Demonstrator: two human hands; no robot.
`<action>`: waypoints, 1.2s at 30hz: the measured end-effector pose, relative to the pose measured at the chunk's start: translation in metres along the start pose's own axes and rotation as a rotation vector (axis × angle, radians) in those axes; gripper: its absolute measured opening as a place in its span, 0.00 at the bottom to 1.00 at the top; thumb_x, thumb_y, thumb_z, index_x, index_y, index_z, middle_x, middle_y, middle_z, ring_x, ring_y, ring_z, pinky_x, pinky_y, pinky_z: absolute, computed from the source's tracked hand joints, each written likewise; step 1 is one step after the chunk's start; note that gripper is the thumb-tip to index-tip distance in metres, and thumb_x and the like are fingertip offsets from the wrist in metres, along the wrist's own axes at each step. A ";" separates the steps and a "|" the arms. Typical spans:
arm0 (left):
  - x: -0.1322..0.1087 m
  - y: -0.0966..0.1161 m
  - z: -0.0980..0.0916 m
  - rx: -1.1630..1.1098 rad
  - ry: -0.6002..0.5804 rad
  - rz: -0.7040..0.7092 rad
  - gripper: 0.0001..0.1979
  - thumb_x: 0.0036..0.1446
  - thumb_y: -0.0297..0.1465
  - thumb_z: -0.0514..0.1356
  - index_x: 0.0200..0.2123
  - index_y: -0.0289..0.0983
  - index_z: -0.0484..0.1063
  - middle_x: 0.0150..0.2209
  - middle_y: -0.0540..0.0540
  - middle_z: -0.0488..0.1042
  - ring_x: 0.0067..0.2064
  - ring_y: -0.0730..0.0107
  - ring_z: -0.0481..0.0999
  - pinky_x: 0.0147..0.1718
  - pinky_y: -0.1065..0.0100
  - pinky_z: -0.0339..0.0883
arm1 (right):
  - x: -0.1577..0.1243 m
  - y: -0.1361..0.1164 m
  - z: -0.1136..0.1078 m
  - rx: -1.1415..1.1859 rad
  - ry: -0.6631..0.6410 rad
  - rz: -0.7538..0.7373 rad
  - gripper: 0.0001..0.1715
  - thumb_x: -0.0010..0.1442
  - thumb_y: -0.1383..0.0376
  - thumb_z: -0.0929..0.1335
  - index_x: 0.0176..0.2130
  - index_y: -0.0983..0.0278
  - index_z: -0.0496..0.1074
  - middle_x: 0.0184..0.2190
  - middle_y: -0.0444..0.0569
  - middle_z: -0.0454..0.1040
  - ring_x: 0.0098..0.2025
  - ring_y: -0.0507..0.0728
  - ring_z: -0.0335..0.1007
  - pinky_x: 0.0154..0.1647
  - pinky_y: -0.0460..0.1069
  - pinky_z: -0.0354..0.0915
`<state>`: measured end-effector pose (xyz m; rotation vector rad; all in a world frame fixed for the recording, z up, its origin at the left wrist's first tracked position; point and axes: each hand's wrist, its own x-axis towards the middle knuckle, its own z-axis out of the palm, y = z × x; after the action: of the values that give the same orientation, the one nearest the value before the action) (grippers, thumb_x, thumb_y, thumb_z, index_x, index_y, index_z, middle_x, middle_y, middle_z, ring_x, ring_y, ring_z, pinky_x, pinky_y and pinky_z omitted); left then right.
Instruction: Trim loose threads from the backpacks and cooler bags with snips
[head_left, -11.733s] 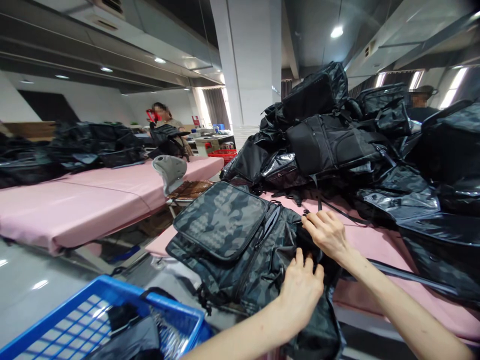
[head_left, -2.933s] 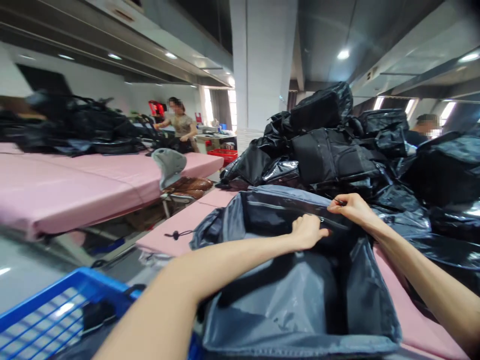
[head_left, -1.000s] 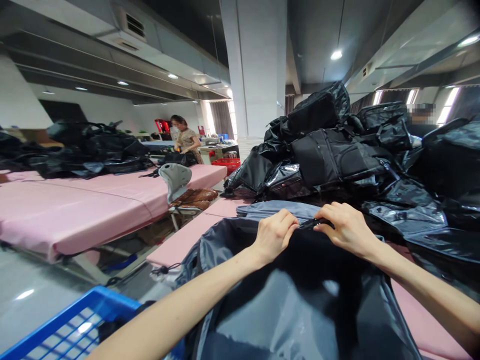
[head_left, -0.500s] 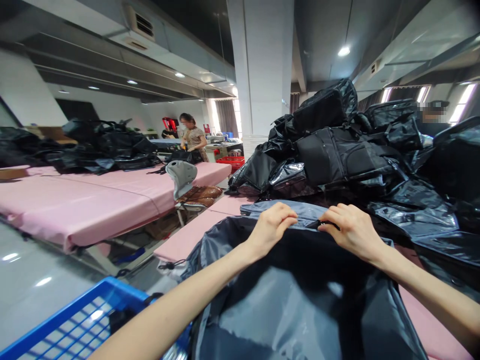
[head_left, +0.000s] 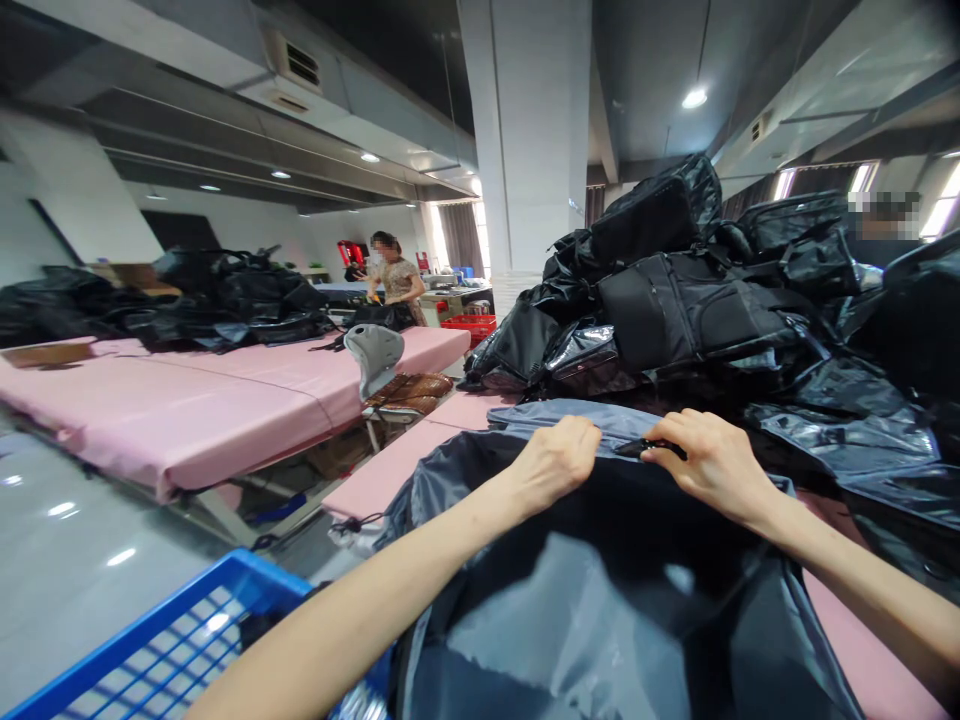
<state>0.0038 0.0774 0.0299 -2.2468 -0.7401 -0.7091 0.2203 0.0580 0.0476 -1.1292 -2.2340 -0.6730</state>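
A large bag (head_left: 555,620) with a grey lining lies open in front of me, its inside facing up. At its far edge, my left hand (head_left: 559,458) is closed with fingers pressed together; what it pinches is too small to make out. Just to the right, my right hand (head_left: 701,455) grips a small black piece (head_left: 637,448) between thumb and fingers. That piece points left, toward my left hand, over a grey-blue flap (head_left: 540,412) behind the bag's edge.
Black bags (head_left: 667,310) are heaped behind and to the right. A blue basket (head_left: 150,640) stands lower left. Beyond are a pink-covered table (head_left: 247,400) with more bags, a grey chair (head_left: 373,355) and a person (head_left: 397,280). Another person is partly visible far right.
My left hand's fingers have curled in more tightly near the bag's far edge. My right hand still holds the black piece. The view has turned slightly left.
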 end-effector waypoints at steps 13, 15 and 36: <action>-0.002 -0.007 -0.010 -0.060 -0.176 0.039 0.11 0.58 0.21 0.47 0.31 0.33 0.67 0.31 0.43 0.69 0.34 0.67 0.68 0.25 0.72 0.62 | 0.001 0.000 0.002 0.024 -0.021 0.038 0.08 0.57 0.60 0.66 0.30 0.61 0.71 0.25 0.43 0.71 0.28 0.52 0.63 0.29 0.47 0.53; 0.001 -0.004 -0.010 0.034 -0.204 0.102 0.11 0.58 0.19 0.45 0.29 0.32 0.66 0.30 0.42 0.67 0.32 0.65 0.67 0.21 0.71 0.60 | 0.002 0.001 0.002 0.012 -0.021 0.039 0.08 0.56 0.60 0.66 0.31 0.61 0.71 0.25 0.43 0.71 0.28 0.52 0.63 0.29 0.47 0.53; -0.002 -0.038 -0.008 -0.437 -0.201 -0.429 0.07 0.55 0.29 0.56 0.29 0.38 0.75 0.30 0.49 0.74 0.34 0.70 0.70 0.36 0.69 0.63 | 0.018 -0.007 -0.006 -0.021 0.035 -0.033 0.08 0.57 0.61 0.65 0.32 0.62 0.71 0.28 0.45 0.72 0.31 0.53 0.64 0.31 0.47 0.53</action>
<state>-0.0249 0.0947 0.0498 -2.6068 -1.2965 -0.9249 0.2065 0.0607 0.0623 -1.0842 -2.2256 -0.7257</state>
